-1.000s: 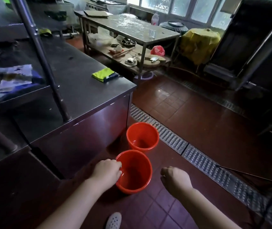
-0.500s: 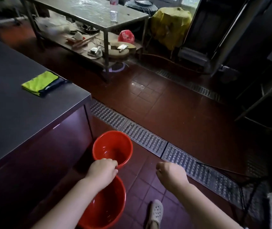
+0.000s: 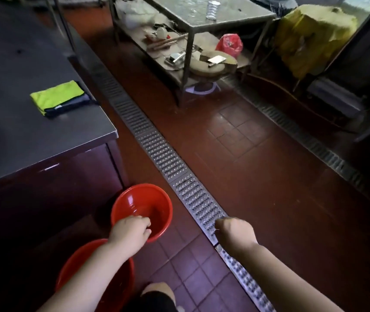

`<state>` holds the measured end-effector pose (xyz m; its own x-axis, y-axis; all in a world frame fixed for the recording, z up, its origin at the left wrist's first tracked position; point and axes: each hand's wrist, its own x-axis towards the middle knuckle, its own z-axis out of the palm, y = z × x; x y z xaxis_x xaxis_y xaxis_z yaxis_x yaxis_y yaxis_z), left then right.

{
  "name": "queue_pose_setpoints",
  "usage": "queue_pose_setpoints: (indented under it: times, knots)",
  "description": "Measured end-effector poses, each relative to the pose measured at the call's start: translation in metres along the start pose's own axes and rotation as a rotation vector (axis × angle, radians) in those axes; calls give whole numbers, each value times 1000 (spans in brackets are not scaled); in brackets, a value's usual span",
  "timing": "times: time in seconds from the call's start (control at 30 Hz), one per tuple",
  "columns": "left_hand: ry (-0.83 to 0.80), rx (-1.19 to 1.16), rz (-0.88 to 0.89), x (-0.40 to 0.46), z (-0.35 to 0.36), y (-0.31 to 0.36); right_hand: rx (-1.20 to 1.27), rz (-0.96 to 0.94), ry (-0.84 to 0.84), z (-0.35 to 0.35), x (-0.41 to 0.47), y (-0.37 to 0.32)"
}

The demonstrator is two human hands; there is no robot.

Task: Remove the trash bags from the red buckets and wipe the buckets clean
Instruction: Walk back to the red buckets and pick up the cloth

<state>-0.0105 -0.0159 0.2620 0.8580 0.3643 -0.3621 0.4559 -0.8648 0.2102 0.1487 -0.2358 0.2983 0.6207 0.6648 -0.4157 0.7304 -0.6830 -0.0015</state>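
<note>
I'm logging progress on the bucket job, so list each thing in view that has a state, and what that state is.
Far red bucket: upright, no bag, left hand at its near rim.
Near red bucket: upright, no bag visible.
Right hand: curled, holding nothing.
Yellow-green cloth: folded on the counter, untouched.

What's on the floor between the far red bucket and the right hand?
In the head view, only bare red floor tile and the near edge of the metal drain grate separate the far red bucket from the right hand.
</note>
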Motion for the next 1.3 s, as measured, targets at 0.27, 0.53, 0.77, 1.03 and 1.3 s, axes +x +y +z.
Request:
queue_pose_setpoints:
  times: [0.27,0.53,0.77,1.03,1.3]
  knots:
    - [15,-94,-210,91,-17,-14,-101,-201,16,-46,132,23]
    - [75,-164,-404,149,-55,-27,-201,-378,13,-112,244,26]
    - [122,-213,-742,167,-50,-19,-339,-749,-66,-133,338,-6]
    - [204,-404,-1183,193,3,32,-600,-1141,-234,-106,436,-37]
    - [264,-617,-1390,256,123,53,-609,-1227,-362,5,493,-63]
